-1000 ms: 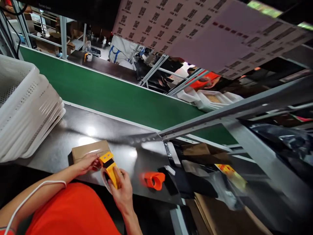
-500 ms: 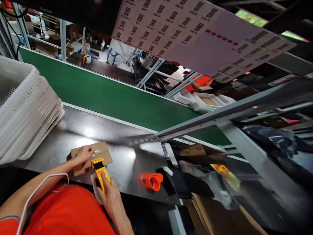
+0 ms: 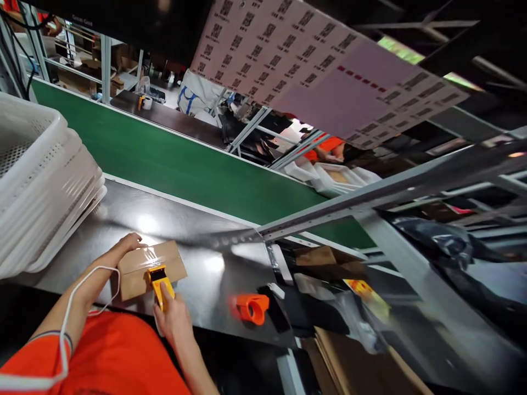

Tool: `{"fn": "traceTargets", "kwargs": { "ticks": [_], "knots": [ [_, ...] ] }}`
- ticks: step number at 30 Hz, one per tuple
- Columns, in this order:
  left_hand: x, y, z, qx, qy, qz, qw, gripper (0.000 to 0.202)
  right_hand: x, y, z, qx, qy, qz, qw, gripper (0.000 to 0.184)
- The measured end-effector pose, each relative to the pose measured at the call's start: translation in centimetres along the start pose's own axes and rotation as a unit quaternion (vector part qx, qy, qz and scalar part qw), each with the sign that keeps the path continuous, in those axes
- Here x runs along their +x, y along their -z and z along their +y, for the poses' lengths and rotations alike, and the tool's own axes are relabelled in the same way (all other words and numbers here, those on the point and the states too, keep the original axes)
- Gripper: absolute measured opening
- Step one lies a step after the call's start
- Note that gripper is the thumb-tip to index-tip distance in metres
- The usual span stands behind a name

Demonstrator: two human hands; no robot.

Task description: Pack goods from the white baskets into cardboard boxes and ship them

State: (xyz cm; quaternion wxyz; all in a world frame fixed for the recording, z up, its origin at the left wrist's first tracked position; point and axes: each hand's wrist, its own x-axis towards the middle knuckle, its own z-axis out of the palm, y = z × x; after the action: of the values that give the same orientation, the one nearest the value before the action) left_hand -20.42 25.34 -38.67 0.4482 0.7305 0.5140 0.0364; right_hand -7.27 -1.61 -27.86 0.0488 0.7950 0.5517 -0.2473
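A small brown cardboard box (image 3: 164, 260) lies on the shiny metal worktable (image 3: 197, 219), near its front edge. My left hand (image 3: 125, 244) rests on the box's far left corner and holds it down. My right hand (image 3: 171, 318) grips a yellow tape dispenser (image 3: 160, 285) whose head presses on the near side of the box. A strip of clear tape shines across the box top.
A stack of white perforated baskets (image 3: 37, 181) stands at the left. An orange tape dispenser (image 3: 251, 307) lies on the table to the right. Behind runs a green conveyor belt (image 3: 173, 159). Flat cardboard (image 3: 354, 362) and bags lie lower right. A white cable hangs over my left arm.
My right hand drew the yellow dispenser across the box top toward me. My left hand slid from the box's near side to its far left corner. The box turned slightly.
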Motion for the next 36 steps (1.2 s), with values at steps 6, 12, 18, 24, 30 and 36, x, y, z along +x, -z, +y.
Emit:
{"fn": "traceTargets", "kwargs": {
  "ticks": [6, 12, 18, 24, 30, 36],
  "knots": [
    [-2.7, 0.4, 1.5, 0.075, -0.007, 0.054, 0.996, 0.037, -0.2, -0.3, 0.6, 0.004, 0.006, 0.028, 1.000, 0.066],
    [-11.0, -4.8, -0.1, 0.230, -0.199, 0.009, 0.953, 0.115, 0.3, 1.0, -0.2, 0.000, -0.001, 0.005, 1.000, 0.065],
    [-12.8, -6.0, 0.0, 0.308, -0.163, 0.008, 0.937, 0.133, -0.9, 3.5, 0.3, -0.019, -0.014, -0.033, 0.999, 0.059],
    [-12.1, -4.6, 1.2, 0.276, -0.146, -0.005, 0.950, 0.132, -4.0, 1.0, 4.3, -0.013, 0.016, -0.037, 0.999, 0.056],
    [-7.3, 3.9, 1.2, 0.102, -0.113, -0.087, 0.985, 0.106, 1.2, 2.9, -0.3, -0.019, 0.013, 0.028, 0.999, 0.060],
    [-6.8, 6.4, 3.6, 0.156, -0.135, 0.017, 0.978, 0.102, 8.9, 11.7, -7.8, -0.037, 0.061, 0.059, 0.996, 0.044]
  ]
}}
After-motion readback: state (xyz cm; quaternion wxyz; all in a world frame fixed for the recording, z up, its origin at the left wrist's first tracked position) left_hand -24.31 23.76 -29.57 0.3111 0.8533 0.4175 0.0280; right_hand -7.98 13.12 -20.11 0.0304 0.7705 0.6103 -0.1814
